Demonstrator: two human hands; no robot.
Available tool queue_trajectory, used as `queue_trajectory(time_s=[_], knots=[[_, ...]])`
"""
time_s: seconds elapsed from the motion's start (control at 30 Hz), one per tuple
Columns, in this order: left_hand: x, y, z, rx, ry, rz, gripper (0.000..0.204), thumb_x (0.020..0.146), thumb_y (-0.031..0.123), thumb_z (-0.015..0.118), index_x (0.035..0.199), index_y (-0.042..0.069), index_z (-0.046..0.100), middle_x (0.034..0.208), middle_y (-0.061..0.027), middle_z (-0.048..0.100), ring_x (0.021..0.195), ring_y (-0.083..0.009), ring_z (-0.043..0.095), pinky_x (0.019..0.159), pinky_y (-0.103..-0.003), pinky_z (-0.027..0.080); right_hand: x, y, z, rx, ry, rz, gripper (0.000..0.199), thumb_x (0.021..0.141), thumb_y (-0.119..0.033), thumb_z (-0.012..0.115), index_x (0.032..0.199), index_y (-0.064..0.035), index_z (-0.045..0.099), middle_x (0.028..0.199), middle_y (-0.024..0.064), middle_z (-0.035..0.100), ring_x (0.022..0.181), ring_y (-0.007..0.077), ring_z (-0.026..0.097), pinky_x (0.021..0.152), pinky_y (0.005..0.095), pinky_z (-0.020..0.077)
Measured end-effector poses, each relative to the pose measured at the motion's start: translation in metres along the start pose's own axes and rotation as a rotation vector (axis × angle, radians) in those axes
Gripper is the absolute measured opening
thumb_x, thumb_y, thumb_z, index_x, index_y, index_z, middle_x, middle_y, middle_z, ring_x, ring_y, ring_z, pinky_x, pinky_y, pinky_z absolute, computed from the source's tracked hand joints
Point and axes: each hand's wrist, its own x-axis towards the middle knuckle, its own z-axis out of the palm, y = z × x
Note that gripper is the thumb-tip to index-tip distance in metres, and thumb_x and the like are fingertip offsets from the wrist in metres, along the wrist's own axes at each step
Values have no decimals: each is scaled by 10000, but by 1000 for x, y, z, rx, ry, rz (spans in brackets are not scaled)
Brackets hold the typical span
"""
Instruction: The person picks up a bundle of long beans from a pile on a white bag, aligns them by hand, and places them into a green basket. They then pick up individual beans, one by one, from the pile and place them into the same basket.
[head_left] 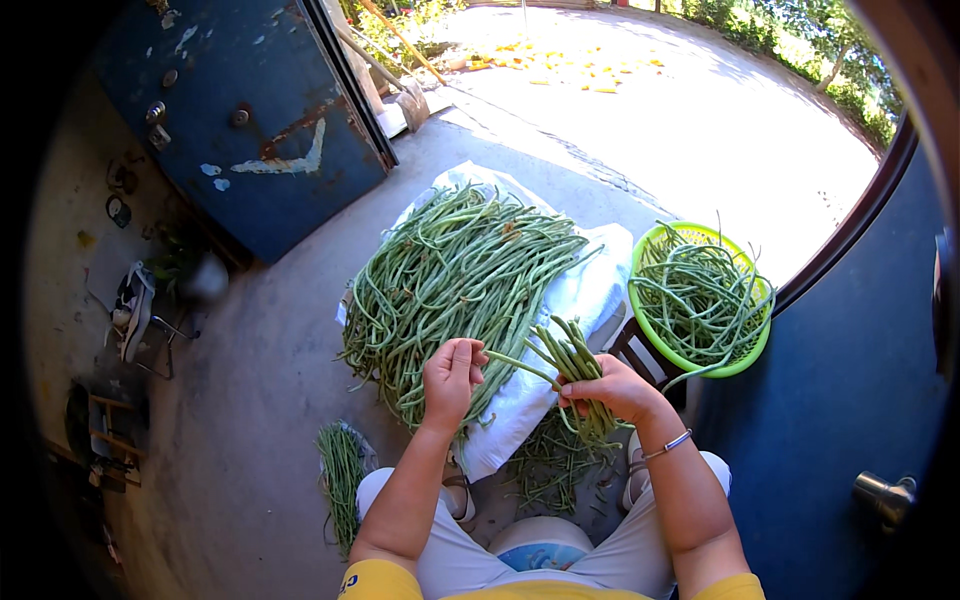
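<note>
My right hand (612,388) is closed round a bunch of cut long beans (572,352), their ends sticking out above and below the fist. Pinched in my left hand (455,378) is the end of a single long bean (520,367), which stretches across to the bunch. Just beyond my hands, a large heap of long beans (450,270) lies on a white plastic sack (520,420). Below the right hand, short bean pieces (555,465) are scattered on the floor between my feet.
At the right, a lime-green basket (640,318) holds more long beans (700,290). A smaller bundle of beans (343,480) lies on the floor left of my leg. Blue metal doors (250,110) flank the doorway. Shoes (130,310) sit on a rack at the far left.
</note>
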Motion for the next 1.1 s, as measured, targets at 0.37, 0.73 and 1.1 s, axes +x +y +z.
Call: queue_trajectory(time_s=[0.37,0.73,1.1], knots=[[1,-7,-8,318,-182,79,223,890,229,554,769,44,529,547,28,439,493,-24,359,437,-196,281,-3,-3,2,-74,-55,56,141,780,-124,661,866,-23,613,704,47,609,561,84,530,513,210,426],[33,17,-45,-557,391,-49,306,908,325,500,702,100,470,575,16,435,429,-59,344,380,-182,252,4,1,-1,-68,-38,66,139,807,-135,629,881,-18,612,692,34,605,579,78,540,528,203,433],[-22,19,-21,431,-1043,-357,339,789,177,649,1066,3,561,920,-60,610,821,-103,566,712,-255,459,-1,-3,-15,235,219,-93,146,804,-119,607,910,-25,574,758,71,631,576,118,555,552,238,462]])
